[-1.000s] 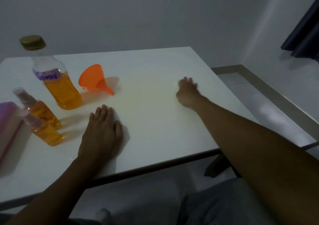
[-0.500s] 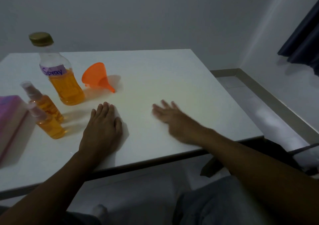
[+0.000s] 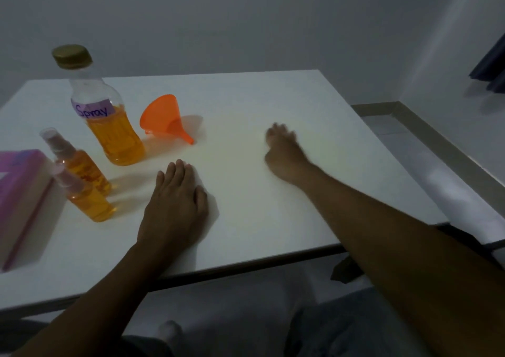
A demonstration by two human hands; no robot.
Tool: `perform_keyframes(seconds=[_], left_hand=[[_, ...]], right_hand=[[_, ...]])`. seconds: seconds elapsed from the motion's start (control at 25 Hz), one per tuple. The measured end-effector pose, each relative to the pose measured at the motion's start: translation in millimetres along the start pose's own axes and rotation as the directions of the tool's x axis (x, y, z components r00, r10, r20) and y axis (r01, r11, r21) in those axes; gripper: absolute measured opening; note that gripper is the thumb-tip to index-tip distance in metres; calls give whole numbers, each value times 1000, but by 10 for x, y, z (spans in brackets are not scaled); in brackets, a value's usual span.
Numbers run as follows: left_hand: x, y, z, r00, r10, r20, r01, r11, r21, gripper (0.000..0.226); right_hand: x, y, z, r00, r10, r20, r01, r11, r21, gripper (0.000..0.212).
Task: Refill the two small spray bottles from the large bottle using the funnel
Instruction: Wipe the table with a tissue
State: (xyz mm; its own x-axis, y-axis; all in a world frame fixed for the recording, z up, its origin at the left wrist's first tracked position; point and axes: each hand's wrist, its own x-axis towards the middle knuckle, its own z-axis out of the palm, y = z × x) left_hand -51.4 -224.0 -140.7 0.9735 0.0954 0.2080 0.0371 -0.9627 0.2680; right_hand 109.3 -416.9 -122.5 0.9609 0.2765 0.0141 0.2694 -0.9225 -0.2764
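A large clear bottle [image 3: 109,127] with a gold cap and a purple "Spray" label stands at the left, roughly half full of orange liquid. An orange funnel [image 3: 165,120] lies on its side just right of it. Two small spray bottles with orange liquid stand in front of the large one, one behind [image 3: 82,165] and one nearer [image 3: 87,198]. My left hand [image 3: 175,203] rests flat on the white table [image 3: 300,220], right of the small bottles, holding nothing. My right hand [image 3: 284,151] is over the table's middle, blurred, fingers loosely apart and empty.
A pink book or box [image 3: 19,198] lies at the table's left edge, beside the small bottles. The table's right edge drops to a tiled floor [image 3: 426,165] with a raised border. A dark curtain [image 3: 492,66] hangs at the far right.
My right hand swept from the table's right side toward the near middle, then moved out again to the centre. My left hand stayed flat in place. The view shifted slightly.
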Motion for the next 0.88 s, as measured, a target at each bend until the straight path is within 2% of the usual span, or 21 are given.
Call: perform_keyframes(seconds=[0.08,0.16,0.2,0.24,0.28,0.4,0.48,0.56,0.64,0.72,0.84,0.88], left_hand=[[-1,-12,-6,1000,10,5,-10,1000,5,66],[-9,-10,-5,1000,16,10,-16,1000,8,67],[-13,-12,-3,1000,17,11,-17,1000,-2,67],[-22,-6,-2,1000,21,9,-21,1000,-19,67],[-30,2,-6,999,33,4,-32,999,-36,66],[-61,102,-42,997,78,-6,-78,993,-88,62],[-65,324,-54,992,128,4,-126,984,-124,62],[-49,674,-24,981,195,0,-192,968,-163,60],[-22,1092,40,964,267,8,-259,942,-214,57],[16,1481,148,938,346,26,-329,911,-250,51],[73,1946,335,901,432,50,-404,874,-269,49],[91,2052,392,890,453,60,-423,866,-266,50]], right_hand=[[-333,-245,114,962,-265,71,265,964,8,73],[-755,-193,112,864,-499,66,492,865,99,74],[-899,-51,99,818,-572,68,561,818,128,73],[-992,137,59,801,-595,62,584,801,132,73],[-1040,354,16,834,-550,46,541,831,128,73],[-1158,878,-162,969,-245,-17,245,959,142,73],[-1273,1065,-283,993,-105,-53,114,969,220,68],[-1428,1234,-422,983,53,-177,12,938,347,60],[-1640,1445,-606,912,251,-324,-79,884,461,57],[-1837,1716,-794,798,453,-397,-155,792,591,56],[-2013,2285,-901,619,725,-303,-264,555,789,55],[-2043,2468,-839,585,771,-251,-286,486,826,54]])
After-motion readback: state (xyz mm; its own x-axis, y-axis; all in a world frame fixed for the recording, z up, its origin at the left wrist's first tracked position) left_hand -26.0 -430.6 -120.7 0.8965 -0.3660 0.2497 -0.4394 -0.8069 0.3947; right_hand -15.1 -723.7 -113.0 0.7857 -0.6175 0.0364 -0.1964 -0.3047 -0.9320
